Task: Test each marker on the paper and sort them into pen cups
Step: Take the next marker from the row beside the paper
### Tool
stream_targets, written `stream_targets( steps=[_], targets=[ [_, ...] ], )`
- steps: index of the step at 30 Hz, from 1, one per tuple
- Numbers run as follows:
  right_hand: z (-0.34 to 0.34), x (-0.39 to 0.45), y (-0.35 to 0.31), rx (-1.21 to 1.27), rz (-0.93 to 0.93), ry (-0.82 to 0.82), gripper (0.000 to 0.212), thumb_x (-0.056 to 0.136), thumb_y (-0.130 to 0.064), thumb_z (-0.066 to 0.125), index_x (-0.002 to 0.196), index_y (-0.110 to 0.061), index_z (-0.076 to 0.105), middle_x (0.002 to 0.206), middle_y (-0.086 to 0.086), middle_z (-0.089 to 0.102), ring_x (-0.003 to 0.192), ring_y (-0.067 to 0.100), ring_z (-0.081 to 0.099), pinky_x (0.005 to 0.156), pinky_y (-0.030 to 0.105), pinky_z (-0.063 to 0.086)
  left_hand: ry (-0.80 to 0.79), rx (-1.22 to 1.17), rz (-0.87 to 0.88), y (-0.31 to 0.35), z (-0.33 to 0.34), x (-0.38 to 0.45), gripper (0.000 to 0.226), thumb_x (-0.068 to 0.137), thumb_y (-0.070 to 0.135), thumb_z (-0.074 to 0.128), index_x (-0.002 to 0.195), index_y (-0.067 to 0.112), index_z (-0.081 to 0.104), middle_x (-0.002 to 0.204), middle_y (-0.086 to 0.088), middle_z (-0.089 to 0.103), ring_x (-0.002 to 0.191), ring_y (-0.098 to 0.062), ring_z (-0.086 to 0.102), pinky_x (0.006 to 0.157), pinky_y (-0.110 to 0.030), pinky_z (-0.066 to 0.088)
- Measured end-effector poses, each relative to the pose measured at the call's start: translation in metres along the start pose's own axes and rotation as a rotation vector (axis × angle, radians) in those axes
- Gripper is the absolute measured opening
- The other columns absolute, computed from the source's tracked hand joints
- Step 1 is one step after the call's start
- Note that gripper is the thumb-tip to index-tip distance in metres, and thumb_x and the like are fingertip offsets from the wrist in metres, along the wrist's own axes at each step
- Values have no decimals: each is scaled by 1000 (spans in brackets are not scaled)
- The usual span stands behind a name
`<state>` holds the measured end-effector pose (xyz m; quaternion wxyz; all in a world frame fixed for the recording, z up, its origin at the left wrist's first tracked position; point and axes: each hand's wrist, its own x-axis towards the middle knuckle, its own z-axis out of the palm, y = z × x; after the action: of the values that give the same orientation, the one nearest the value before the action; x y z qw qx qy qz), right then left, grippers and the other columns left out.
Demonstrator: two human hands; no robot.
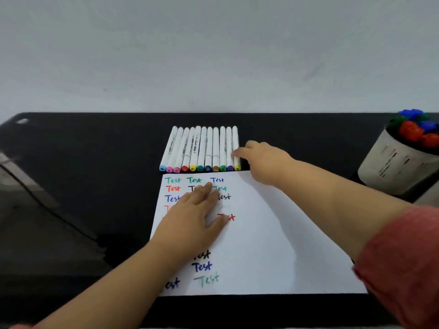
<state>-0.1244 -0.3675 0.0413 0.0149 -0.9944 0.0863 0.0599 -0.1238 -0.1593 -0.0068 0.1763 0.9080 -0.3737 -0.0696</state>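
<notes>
Bare black desk (83, 186) left of marker row (202, 150); pen cup (399, 162) far right.

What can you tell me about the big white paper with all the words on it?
The paper is a plain white sheet lying flat on the black table, its far edge just below the row of markers. The word "Test" is written on it many times in green, red, blue and black, mostly on its left part; the right part is blank. The left hand rests flat on it with straight fingers, covering some words. The right arm passes above its far right corner.
</notes>
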Motion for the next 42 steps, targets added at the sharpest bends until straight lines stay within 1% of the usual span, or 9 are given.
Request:
stream_targets(
  steps=[9,14,19,23,28,30,36,39,42],
  targets=[
    [5,16,13,-328,-153,56,51,91,-2,47,137,-22,38,124,4,46,113,23,46,78,32,44,-2,-12,9,3,-4,-1,66,93,56,34,150,32,10,156,19,-3,142,-3,-3,100,-12,-10],
    [12,7,23,-220,-127,170,45,93,-4,45,135,-19,37,123,4,48,109,24,48,79,36,48,-18,1,6,4,-4,-1,65,94,56,34,150,32,11,156,19,-2,142,-2,-2,101,-12,-7],
    [6,-31,14,230,-50,491,22,98,-18,45,119,-12,51,97,4,57,82,19,50,68,34,44,-48,19,-9,4,-5,-1,66,94,55,34,151,30,11,157,16,-1,143,-4,-2,105,-15,-6],
    [4,-73,-6,657,84,658,7,95,-23,51,96,-26,45,69,-10,51,59,7,48,55,25,39,-83,45,-22,7,-7,-2,65,95,55,33,151,28,12,157,15,0,144,-6,-1,112,-22,-1],
    [12,-115,-28,1061,175,781,17,92,-17,55,86,-30,44,77,-2,60,68,10,59,61,26,48,-106,110,-22,11,-10,-5,64,97,53,30,151,25,12,158,10,2,144,-10,2,114,-26,3],
    [15,-128,-34,1225,237,804,14,92,-15,53,87,-26,46,84,6,63,74,18,64,66,34,51,-119,111,-34,12,-10,-5,64,96,53,31,151,25,12,158,10,2,144,-11,3,115,-28,5],
    [25,-147,-37,1665,525,730,13,91,-14,47,98,-5,54,67,9,62,55,16,56,51,27,47,-125,-36,-68,18,-17,-10,60,95,51,38,149,29,22,155,13,18,142,-9,17,113,-31,18],
    [30,-150,-37,1804,556,646,9,91,-12,46,90,-7,54,61,9,60,52,18,52,49,27,44,-89,-247,-59,23,-21,-22,53,94,49,45,144,36,33,134,15,45,129,-9,38,101,-27,31],
    [33,-149,-40,1843,545,603,13,91,-11,44,81,-8,53,57,8,58,50,16,49,49,27,41,-65,-508,-98,29,-22,-34,44,91,46,53,134,44,45,118,21,48,109,0,41,91,-22,31]
  ],
)
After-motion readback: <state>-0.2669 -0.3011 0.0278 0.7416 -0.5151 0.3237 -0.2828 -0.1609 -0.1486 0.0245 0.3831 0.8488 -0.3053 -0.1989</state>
